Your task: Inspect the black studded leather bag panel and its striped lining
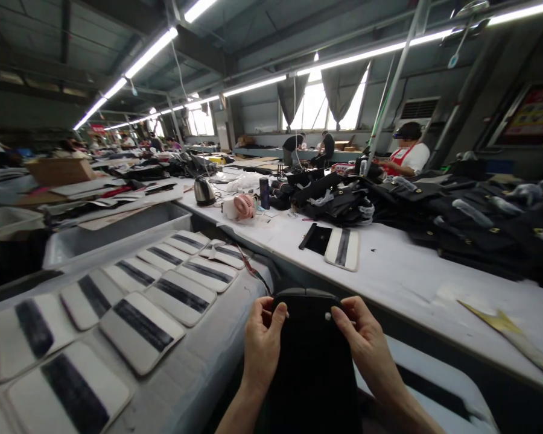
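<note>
A black panel with rounded upper corners stands upright in front of me, between my two hands. My left hand pinches its upper left edge, thumb on the near face and fingers behind. At the upper right edge, my right hand grips the same panel in a like way. Beside the right thumb a small white bit shows on the black face; a smaller pale one shows at the left thumb. The lower end of the panel runs out of view. I cannot make out its exact kind.
To the left, several white panels with black stripes lie on a covered surface. A long white table carries a striped panel with a black piece, a pink fan, a kettle and heaped black bags. A person in a red apron works beyond.
</note>
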Demonstrator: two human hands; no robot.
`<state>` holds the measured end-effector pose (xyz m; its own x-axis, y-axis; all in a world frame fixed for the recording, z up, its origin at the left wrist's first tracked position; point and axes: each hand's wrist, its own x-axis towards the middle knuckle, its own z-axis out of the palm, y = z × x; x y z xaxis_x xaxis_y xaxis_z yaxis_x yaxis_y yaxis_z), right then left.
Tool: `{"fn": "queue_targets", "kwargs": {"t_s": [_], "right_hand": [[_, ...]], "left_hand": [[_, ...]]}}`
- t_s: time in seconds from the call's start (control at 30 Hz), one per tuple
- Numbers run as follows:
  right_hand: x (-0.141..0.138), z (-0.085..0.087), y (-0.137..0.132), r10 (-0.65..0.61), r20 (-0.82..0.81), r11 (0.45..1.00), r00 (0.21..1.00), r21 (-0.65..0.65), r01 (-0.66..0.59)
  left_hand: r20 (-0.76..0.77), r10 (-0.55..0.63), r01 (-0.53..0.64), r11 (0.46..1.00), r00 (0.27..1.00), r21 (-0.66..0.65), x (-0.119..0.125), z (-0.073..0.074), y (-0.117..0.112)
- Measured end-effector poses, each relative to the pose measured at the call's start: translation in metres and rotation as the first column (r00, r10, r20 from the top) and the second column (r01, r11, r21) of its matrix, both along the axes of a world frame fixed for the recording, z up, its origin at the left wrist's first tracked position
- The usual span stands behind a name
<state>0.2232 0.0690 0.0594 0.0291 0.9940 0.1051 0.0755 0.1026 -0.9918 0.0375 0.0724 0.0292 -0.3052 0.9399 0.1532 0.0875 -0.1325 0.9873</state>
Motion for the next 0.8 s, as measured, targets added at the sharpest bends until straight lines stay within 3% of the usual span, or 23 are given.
{"fn": "queue_targets", "kwargs": {"t_s": [0.3,0.43,0.6,0.8], "right_hand": [[0.009,0.002,-0.001,0.057,-0.021,0.998,0.998,-0.009,-0.057],[0.013,0.006,0.001,0.116,-0.021,0.993,0.993,0.005,-0.116],[0.017,0.013,0.000,0.203,-0.061,0.979,0.977,0.035,-0.201],[0.021,0.021,-0.001,0.245,-0.029,0.969,0.969,0.052,-0.243]], "left_hand": [[0.019,-0.027,0.027,1.000,0.999,0.016,0.004,0.016,-0.002],[0.186,-0.079,0.088,0.995,0.979,-0.040,0.003,0.013,-0.003],[0.478,-0.134,0.213,0.970,0.868,-0.114,0.000,0.007,-0.001],[0.550,-0.146,0.256,0.958,0.823,-0.130,0.001,0.011,-0.001]]}}
